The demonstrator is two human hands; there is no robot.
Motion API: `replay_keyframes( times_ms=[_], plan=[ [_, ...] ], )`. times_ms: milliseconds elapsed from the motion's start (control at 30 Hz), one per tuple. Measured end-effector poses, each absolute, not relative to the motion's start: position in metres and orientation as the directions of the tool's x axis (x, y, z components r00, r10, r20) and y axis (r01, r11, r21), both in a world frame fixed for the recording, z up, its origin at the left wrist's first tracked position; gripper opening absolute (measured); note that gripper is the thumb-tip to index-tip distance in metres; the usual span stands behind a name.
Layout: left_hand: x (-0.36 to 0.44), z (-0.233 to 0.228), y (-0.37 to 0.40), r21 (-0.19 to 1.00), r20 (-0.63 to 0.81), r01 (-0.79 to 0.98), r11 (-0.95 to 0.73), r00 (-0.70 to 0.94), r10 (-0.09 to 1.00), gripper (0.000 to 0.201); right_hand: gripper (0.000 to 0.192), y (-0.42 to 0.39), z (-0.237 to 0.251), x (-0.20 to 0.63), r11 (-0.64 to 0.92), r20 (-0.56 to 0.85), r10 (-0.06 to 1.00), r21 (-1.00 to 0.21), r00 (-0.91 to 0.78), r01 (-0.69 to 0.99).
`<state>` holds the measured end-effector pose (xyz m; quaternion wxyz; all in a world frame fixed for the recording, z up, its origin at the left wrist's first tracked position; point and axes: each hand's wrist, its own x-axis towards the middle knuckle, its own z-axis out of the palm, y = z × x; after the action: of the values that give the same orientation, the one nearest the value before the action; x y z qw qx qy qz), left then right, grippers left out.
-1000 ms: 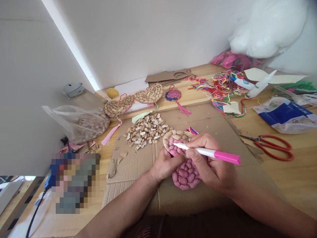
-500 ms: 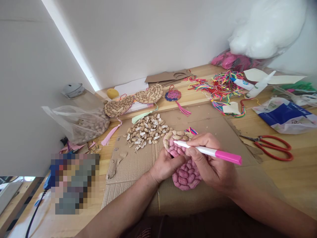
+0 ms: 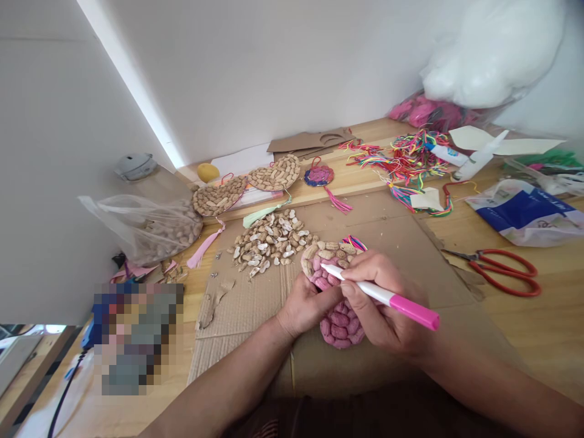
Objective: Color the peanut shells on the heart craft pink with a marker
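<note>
Peanut-shell craft (image 3: pixel 322 281), mostly pink with bare shells at its far end, is held above the middle of the cardboard sheet (image 3: pixel 241 310) on the counter (image 3: pixel 493 328). From left to right, a heap of shells (image 3: pixel 274 243) lies at the sheet's far left corner. The left hand (image 3: pixel 308 307) closes its fingers on the craft's left side. The right hand (image 3: pixel 387 304) pinches a white-and-pink marker (image 3: pixel 381 293), its tip at the pink shells. Red-handled scissors (image 3: pixel 506 266) lie by the sheet's right edge.
</note>
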<state>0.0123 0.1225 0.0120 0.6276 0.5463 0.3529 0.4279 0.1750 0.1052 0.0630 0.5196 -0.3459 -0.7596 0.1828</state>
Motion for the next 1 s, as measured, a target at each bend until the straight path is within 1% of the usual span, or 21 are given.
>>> replay_keyframes(
  times_ms=[67,167,333,533,700,833,1000],
  plan=[
    [0.0122,0.0126,0.1227,0.991,0.02,-0.132,0.032,0.374,0.927,0.029,0.012,0.1046,0.0629,0.1744,0.709,0.676,0.7,-0.621,-0.23,0.333],
    [0.0122,0.0124,0.1227,0.993,0.027,-0.113,0.018,0.376,0.926,0.03,0.011,0.1044,0.0623,0.1743,0.7,0.673,0.708,-0.63,-0.213,0.336],
    [0.0124,0.0094,0.1229,0.987,0.052,-0.163,0.013,0.388,0.92,0.031,0.012,0.1047,0.063,0.1741,0.684,0.67,0.719,-0.636,-0.185,0.357],
    [0.012,0.0117,0.1231,0.994,0.003,-0.102,0.033,0.339,0.941,0.033,0.01,0.1036,0.0631,0.1722,0.698,0.67,0.707,-0.614,-0.224,0.368],
    [0.0117,0.0126,0.1225,0.994,0.011,-0.107,0.03,0.363,0.932,0.033,0.015,0.1044,0.0616,0.173,0.694,0.679,0.71,-0.629,-0.189,0.35],
    [0.0112,0.0107,0.1226,0.994,0.047,-0.105,-0.01,0.359,0.932,0.029,0.01,0.1048,0.0622,0.1731,0.69,0.664,0.717,-0.632,-0.212,0.353],
    [0.0107,0.012,0.1219,0.995,0.056,-0.093,-0.024,0.353,0.934,0.037,0.005,0.1049,0.0616,0.1738,0.688,0.661,0.721,-0.644,-0.21,0.335]
  ],
)
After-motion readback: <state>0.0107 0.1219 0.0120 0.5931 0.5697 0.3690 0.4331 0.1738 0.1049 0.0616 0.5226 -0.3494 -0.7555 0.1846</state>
